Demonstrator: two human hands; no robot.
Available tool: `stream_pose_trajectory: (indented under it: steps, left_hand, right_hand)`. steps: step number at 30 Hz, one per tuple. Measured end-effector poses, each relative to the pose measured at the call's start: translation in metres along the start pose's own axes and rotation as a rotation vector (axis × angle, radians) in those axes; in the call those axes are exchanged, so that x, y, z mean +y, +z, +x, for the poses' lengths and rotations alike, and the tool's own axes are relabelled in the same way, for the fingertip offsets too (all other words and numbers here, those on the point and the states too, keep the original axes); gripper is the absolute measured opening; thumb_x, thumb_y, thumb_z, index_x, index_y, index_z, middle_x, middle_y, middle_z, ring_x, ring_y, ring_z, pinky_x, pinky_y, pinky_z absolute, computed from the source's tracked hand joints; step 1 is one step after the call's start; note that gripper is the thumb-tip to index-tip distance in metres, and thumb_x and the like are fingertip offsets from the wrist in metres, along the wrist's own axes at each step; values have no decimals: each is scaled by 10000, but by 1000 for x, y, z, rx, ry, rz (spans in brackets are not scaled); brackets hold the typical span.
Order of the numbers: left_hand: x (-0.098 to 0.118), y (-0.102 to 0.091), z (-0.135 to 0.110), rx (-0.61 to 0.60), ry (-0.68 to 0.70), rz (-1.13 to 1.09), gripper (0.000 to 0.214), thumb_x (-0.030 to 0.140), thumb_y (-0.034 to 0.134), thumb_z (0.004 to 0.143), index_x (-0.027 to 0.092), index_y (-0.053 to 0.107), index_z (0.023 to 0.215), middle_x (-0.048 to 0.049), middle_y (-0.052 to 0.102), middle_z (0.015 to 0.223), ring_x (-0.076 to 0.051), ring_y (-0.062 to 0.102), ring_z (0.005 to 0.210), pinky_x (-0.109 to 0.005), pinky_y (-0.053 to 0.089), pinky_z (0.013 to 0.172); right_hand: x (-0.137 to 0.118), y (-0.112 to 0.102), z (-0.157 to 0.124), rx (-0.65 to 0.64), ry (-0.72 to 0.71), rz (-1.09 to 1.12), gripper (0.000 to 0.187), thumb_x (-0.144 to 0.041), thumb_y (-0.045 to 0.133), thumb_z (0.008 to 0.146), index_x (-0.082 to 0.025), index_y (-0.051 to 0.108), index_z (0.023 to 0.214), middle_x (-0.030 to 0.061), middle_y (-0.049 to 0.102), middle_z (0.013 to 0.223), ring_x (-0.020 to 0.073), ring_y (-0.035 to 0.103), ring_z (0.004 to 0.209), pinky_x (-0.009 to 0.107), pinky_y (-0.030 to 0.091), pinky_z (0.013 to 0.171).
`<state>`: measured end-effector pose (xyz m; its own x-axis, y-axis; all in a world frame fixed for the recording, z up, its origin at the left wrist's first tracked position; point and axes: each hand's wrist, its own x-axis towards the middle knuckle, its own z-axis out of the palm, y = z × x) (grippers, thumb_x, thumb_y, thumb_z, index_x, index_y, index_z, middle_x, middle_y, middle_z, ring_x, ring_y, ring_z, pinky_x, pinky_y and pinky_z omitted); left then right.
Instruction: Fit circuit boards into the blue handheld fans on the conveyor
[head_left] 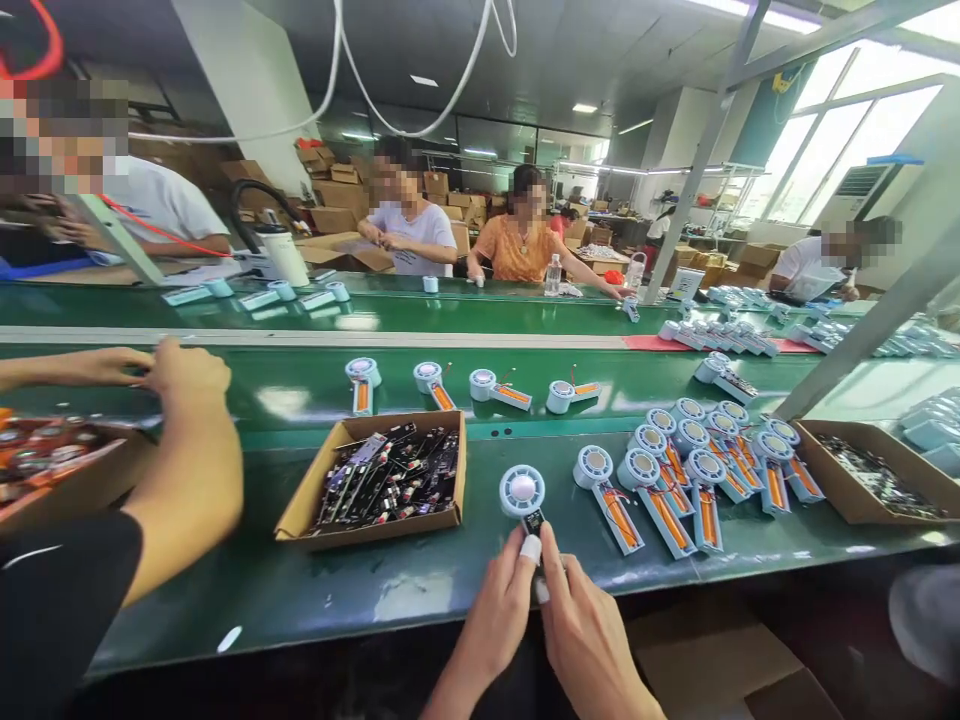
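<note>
A long green workbench (420, 590) runs across a busy workshop, with a conveyor belt (300, 385) behind it carrying spaced fan units (499, 388) and seated people working on the far side. On the bench sit a cardboard box of circuit boards (379, 478), a clustered batch of open fan units (694, 465) to the right, and a co-worker's arm (191, 470) reaching in at the left. At the near edge the left hand (495, 620) and right hand (589, 635) meet, fingers pinched narrowly on the handle of a small white handheld fan (523, 497) lying just before them.
</note>
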<state>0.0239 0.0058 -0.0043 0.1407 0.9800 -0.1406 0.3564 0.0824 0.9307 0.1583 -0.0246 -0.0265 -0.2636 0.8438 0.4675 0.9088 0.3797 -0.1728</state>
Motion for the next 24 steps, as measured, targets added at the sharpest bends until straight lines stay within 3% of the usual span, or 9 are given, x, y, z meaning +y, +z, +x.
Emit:
stream_pose_trajectory:
  steps: [3, 4, 5, 7, 10, 14, 18, 20, 24]
  left_hand:
    - [13, -30, 10, -63, 131, 291, 482, 354, 303, 987, 190, 750, 915, -71, 801, 841, -217, 752, 769, -291, 587, 717]
    - [17, -43, 15, -36, 145, 360, 490, 337, 295, 995, 185, 748, 889, -67, 789, 781, -211, 740, 694, -288, 583, 670]
    - [21, -59, 23, 75, 178, 549, 481, 297, 286, 996, 196, 746, 898, -61, 787, 788, -207, 739, 689, -292, 585, 674]
    - [25, -91, 44, 231, 201, 706, 444, 187, 308, 958, 150, 729, 1094, -172, 766, 1097, -314, 722, 1004, -464, 550, 907]
    - [22, -132, 79, 226, 280, 834, 469, 40, 442, 800, 173, 740, 1136, -196, 608, 1421, -392, 459, 1395, -640, 311, 1140]
    - [8, -159, 114, 6, 378, 885, 377, 73, 557, 678, 240, 789, 923, -100, 666, 1383, -335, 499, 1385, -535, 385, 1146]
    - [4, -172, 125, -60, 477, 833, 261, 270, 575, 767, 261, 767, 943, -77, 700, 1338, -311, 533, 1359, -504, 388, 1156]
    - [7, -177, 123, 20, 514, 742, 295, 408, 553, 819, 271, 747, 992, -71, 694, 1344, -309, 545, 1348, -501, 386, 1160]
    - [21, -182, 104, 423, 494, 402, 466, 613, 503, 855, 244, 695, 1067, -77, 715, 1283, -323, 615, 1264, -511, 434, 1122]
  right_hand:
    - [13, 23, 8, 49, 18, -29, 646, -88, 288, 1003, -157, 116, 1623, 199, 685, 1223, 297, 711, 1059, 427, 621, 852]
    - [16, 29, 12, 48, 10, -38, 650, -80, 314, 993, -144, 144, 1617, 218, 636, 1325, 329, 653, 1190, 484, 585, 943]
    - [18, 33, 15, 30, 1, -35, 649, -84, 348, 985, -133, 177, 1609, 228, 579, 1408, 356, 582, 1290, 528, 544, 1005]
    - [22, 35, 21, -40, -5, 23, 637, -134, 421, 982, -127, 239, 1592, 224, 471, 1519, 376, 463, 1401, 557, 491, 1067]
    - [28, 21, 24, -107, 25, 188, 606, -214, 438, 1001, -157, 276, 1582, 172, 405, 1579, 318, 400, 1454, 502, 461, 1119]
    - [52, -11, 24, 18, 150, 276, 463, -219, 401, 1005, -174, 460, 1462, 140, 599, 1403, 264, 565, 1308, 447, 511, 1069]
    - [82, -34, 29, 159, 240, 65, 323, -195, 417, 978, -179, 634, 1217, 155, 663, 1226, 317, 632, 1144, 502, 544, 969]
    - [91, -35, 30, 148, 230, -57, 317, -196, 478, 947, -170, 635, 1221, 179, 636, 1257, 359, 609, 1157, 545, 532, 958]
    - [90, -23, 23, 8, 184, -65, 418, -128, 521, 901, -162, 594, 1311, 180, 648, 1240, 342, 647, 1097, 509, 564, 914]
